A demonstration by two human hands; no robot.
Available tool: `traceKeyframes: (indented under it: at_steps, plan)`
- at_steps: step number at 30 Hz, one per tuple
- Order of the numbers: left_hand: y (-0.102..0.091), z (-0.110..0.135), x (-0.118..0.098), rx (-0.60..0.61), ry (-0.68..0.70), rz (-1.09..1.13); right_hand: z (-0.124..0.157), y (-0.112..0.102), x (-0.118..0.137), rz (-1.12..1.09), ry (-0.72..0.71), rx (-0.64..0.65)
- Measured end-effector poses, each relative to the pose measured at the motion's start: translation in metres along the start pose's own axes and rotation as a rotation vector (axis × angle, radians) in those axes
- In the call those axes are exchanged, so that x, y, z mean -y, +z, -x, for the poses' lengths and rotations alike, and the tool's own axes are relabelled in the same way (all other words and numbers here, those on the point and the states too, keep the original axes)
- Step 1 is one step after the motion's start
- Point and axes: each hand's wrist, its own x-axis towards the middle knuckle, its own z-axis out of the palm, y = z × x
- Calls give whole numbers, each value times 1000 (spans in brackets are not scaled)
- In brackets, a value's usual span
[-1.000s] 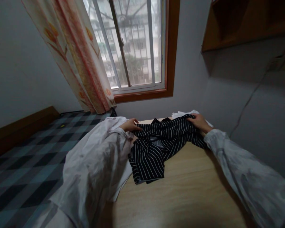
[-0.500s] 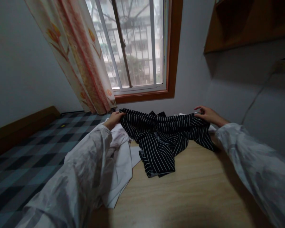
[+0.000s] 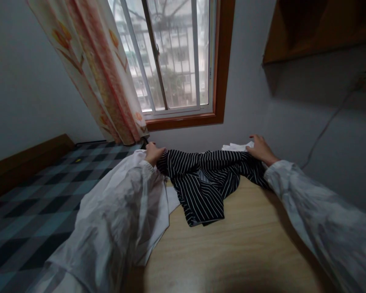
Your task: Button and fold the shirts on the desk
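A pair of black pants with thin white stripes [image 3: 198,195] lies crumpled across the far part of the wooden tabletop, one leg hanging toward me. At the left end of its top edge, my left hand [image 3: 154,154] is closed on the fabric. My right hand [image 3: 261,150] grips the right end between thumb and fingers, with the index finger raised a little. White cloth [image 3: 158,228] lies beneath and beside my left forearm, partly covered by the sleeve. Behind the pants, near my right hand, some more white fabric [image 3: 234,147] shows.
The wooden table [image 3: 232,252] stretches toward me. To the left is a bed with a checked cover [image 3: 57,199]. A window [image 3: 177,61] and a flowered curtain [image 3: 100,81] are ahead. A wooden shelf [image 3: 311,36] and a cable [image 3: 326,124] are on the right wall.
Both hands have come down slightly and a little closer together with the pants. The top edge now sags lower, and more white fabric shows behind it.
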Motion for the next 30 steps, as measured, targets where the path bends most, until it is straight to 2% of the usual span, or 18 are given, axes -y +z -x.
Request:
traceKeyframes:
  at_steps: [1,3,5,7,9,11,14,17,20,25,28,30]
  plan:
    - [5,13,-3,-4,53,-30,7,3,13,7,-67,12]
    - [15,44,-11,34,306,-183,24,8,43,-1,-208,49]
    - [27,81,-19,248,504,-259,47,12,77,-19,-307,145]
    - [40,117,-25,470,623,-346,73,18,109,-16,-381,298]
    - [54,146,-26,554,598,-425,97,27,133,25,-408,407]
    - [66,164,-24,499,466,-472,116,37,149,53,-333,441]
    - [78,172,-18,407,252,-471,131,50,157,61,-202,426]
    - [82,169,-15,407,203,-487,134,55,161,80,-183,411]
    - [79,168,-15,407,264,-466,134,53,168,100,-240,415]
    - [66,176,-16,309,461,-329,139,51,179,120,-289,416]
    - [62,182,-14,284,560,-264,141,56,178,30,-208,414]
    - [63,185,-10,305,518,-240,142,60,175,-121,-93,348]
